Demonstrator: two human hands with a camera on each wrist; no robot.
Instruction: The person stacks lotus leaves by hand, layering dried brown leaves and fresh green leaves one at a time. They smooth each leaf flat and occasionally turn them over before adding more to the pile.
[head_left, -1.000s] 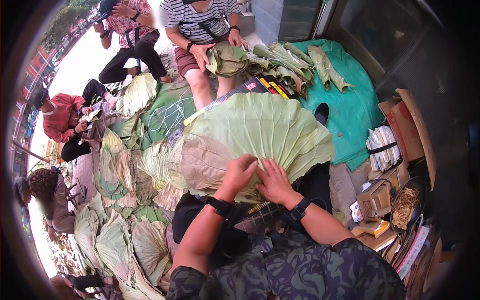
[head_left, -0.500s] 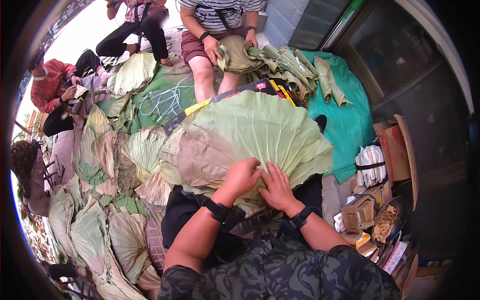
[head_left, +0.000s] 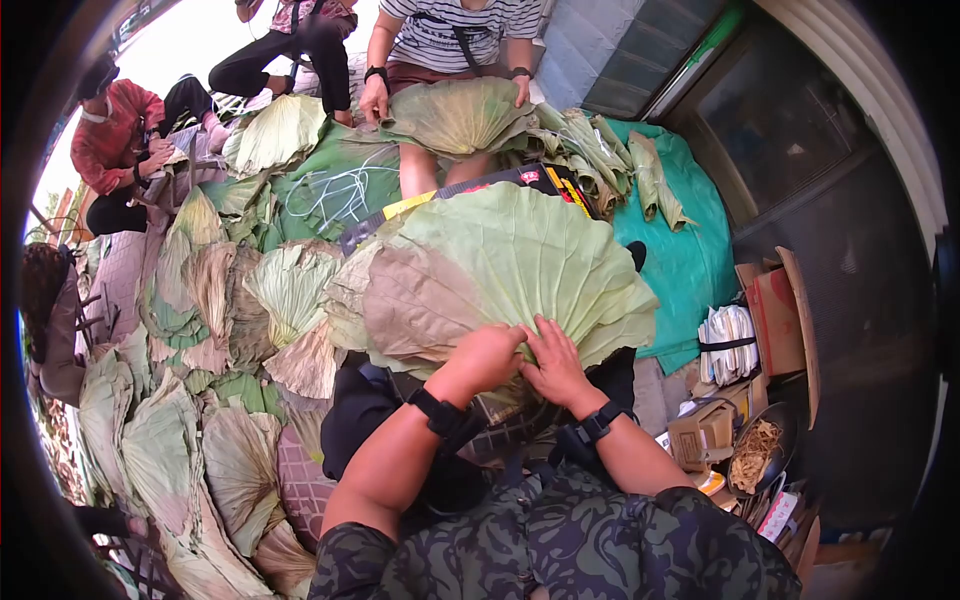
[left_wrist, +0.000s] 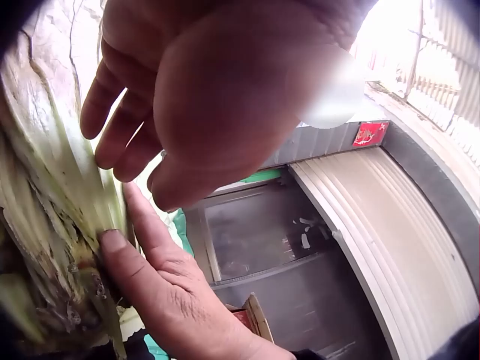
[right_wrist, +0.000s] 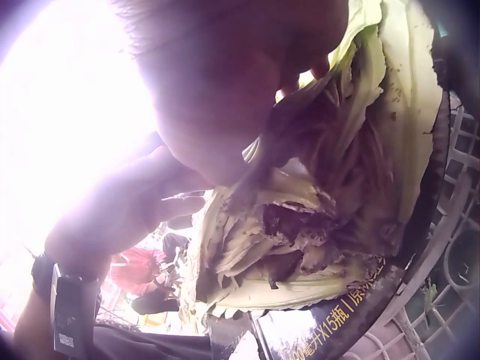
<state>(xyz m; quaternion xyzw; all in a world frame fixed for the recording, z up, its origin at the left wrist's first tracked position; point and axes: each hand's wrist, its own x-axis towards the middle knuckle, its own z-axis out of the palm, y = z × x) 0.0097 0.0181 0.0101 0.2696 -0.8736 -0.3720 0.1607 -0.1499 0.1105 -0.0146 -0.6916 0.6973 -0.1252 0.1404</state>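
Note:
A pale green and brown dried leaf stack [head_left: 545, 255] lies fanned out before the wearer. On its near edge, the left hand [head_left: 482, 358] touches the gathered leaf bases, fingers bent. Beside it the right hand [head_left: 558, 368] rests with fingers fairly straight on the green leaf, its fingertips close to the left hand's. In the left wrist view, the left hand [left_wrist: 225, 90] has gaps between its loosely bent fingers, and the right hand [left_wrist: 180, 300] lays its thumb against the leaf ribs [left_wrist: 56, 172]. The right wrist view shows torn leaf bases [right_wrist: 300, 232] under the right hand [right_wrist: 240, 75].
A seated person in a striped shirt [head_left: 470, 38] holds a leaf [head_left: 460, 112] opposite. Rolled leaves [head_left: 650, 175] lie on a green tarp [head_left: 700, 215]. Spread leaves [head_left: 165, 440] cover the left ground. Cardboard boxes [head_left: 775, 310] and a bowl [head_left: 765, 458] are at right.
Both hands stay at the leaf's near edge, with small finger shifts. The person opposite has unfolded a folded leaf bundle into a wide leaf. The head view has shifted.

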